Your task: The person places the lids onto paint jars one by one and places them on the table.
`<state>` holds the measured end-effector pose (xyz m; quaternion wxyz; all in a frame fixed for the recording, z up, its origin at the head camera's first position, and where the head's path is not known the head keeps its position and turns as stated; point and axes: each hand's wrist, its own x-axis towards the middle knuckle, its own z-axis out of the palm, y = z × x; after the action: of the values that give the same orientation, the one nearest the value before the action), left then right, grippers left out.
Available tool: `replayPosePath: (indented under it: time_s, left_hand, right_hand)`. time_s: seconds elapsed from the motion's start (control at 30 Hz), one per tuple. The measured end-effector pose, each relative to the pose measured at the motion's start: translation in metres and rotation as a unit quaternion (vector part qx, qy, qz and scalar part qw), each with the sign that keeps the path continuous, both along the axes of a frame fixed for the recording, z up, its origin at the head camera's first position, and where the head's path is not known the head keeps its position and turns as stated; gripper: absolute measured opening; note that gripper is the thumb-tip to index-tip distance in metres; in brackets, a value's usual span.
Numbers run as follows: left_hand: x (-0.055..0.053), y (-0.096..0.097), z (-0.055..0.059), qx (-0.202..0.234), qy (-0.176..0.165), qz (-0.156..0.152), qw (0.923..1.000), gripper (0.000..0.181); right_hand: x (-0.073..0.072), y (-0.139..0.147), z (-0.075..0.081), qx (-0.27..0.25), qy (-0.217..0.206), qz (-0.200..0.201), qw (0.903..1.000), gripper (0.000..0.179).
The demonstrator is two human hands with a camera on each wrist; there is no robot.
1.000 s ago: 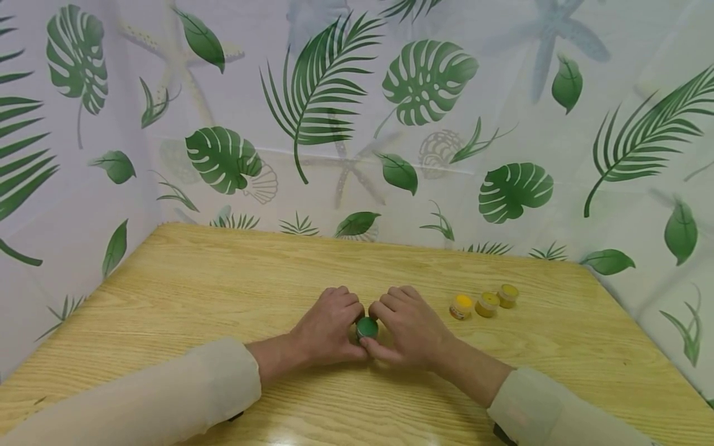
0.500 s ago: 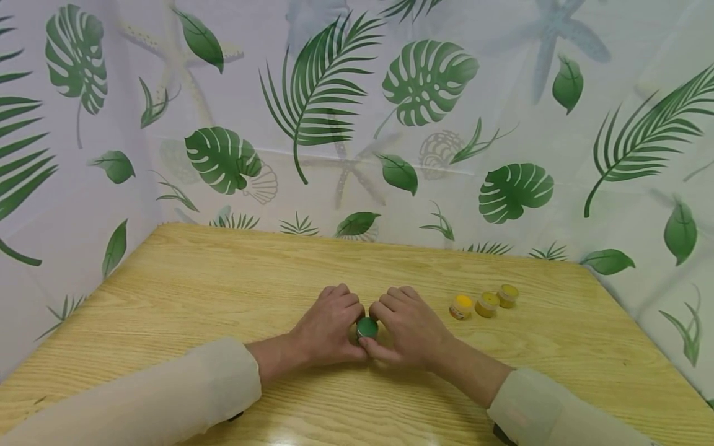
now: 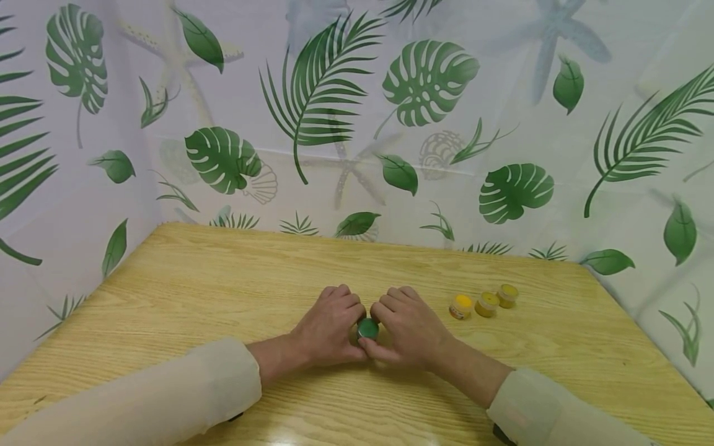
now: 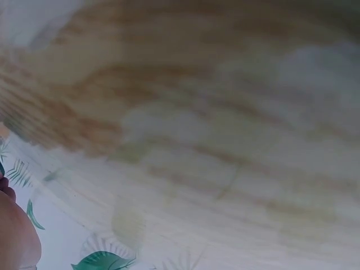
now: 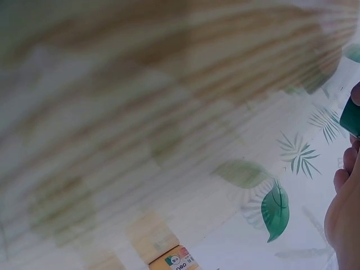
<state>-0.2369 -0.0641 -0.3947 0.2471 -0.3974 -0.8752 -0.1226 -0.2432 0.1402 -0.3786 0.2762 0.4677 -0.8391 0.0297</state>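
Near the middle of the wooden table, both hands meet around a small jar with a green lid point(image 3: 367, 329). The left hand point(image 3: 333, 326) grips it from the left, fingers curled and thumb along the near side. From the right, the right hand point(image 3: 411, 328) holds it the same way, its thumb tip at the front of the lid. Most of the jar's side is hidden by the fingers. At the right edge of the right wrist view, a dark green part of the jar point(image 5: 350, 117) shows beside the fingers. The left wrist view catches only a sliver of the left hand point(image 4: 18, 230).
To the right of the hands, three small yellow-topped jars stand in a slanting row: a bright yellow one point(image 3: 461, 306) and two mustard ones, the middle jar point(image 3: 487, 304) and the far jar point(image 3: 507, 295). A leaf-printed sheet point(image 3: 334, 74) hangs behind the table point(image 3: 223, 279).
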Motion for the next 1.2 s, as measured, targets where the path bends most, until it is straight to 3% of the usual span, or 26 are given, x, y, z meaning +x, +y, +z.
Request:
replayPosePath:
  time_s: [0.3,0.63,1.03,1.2]
  left_hand:
    - [0.0012,0.0004,-0.0004,0.025,-0.003,-0.009,0.9996,0.039]
    - [0.0006,0.0007,0.0,0.013,0.001,-0.012,0.9998,0.038]
    - [0.0031,0.001,-0.0006,-0.007,0.033,0.006,0.9994,0.042]
    - [0.004,0.0018,0.0003,-0.006,0.018,0.016,0.9997,0.04]
  right_hand:
    - [0.0,0.0,-0.0004,0.002,0.005,-0.005,1.0,0.039]
    - [0.0,0.0004,-0.0014,-0.003,0.01,-0.001,0.9999,0.046]
    - [0.0005,0.0003,-0.0015,-0.016,0.014,0.003,0.9998,0.053]
    - [0.001,-0.0001,-0.0008,-0.021,0.011,-0.007,0.9997,0.057]
